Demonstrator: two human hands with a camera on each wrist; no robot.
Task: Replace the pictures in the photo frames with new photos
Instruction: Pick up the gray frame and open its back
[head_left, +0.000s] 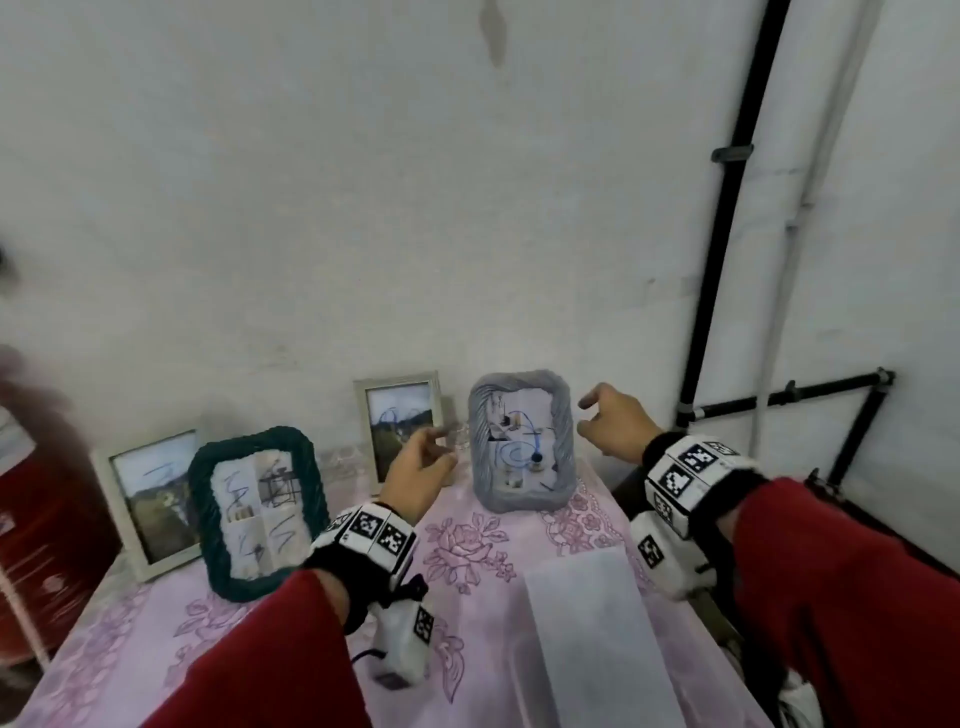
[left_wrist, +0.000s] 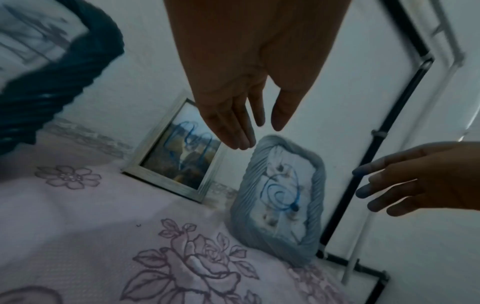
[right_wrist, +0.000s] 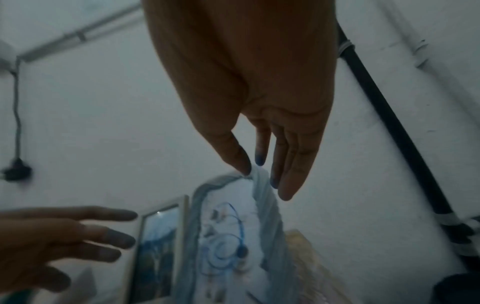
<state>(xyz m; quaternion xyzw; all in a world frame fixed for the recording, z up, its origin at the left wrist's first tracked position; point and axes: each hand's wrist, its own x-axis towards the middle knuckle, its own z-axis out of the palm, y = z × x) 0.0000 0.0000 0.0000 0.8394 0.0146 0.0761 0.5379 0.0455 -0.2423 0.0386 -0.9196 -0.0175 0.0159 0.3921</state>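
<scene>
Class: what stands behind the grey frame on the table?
Behind the grey frame is the white wall; a silver frame stands beside it to the left. The frame's back and its stand are hidden.

A table under a pink rose-embroidered cloth (head_left: 467, 551) carries four upright frames: pale wooden (head_left: 117, 512); dark green ribbed (head_left: 200, 499); silver-grey wooden (head_left: 363, 410); light grey ribbed (head_left: 480, 441); also a flat white paper sheet (head_left: 587, 623).

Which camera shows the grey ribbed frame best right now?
The head view: the grey ribbed frame stands whole and upright between both hands. The left wrist view shows it whole but tilted and dim; the right wrist view shows it blurred, its lower part cut off.
</scene>
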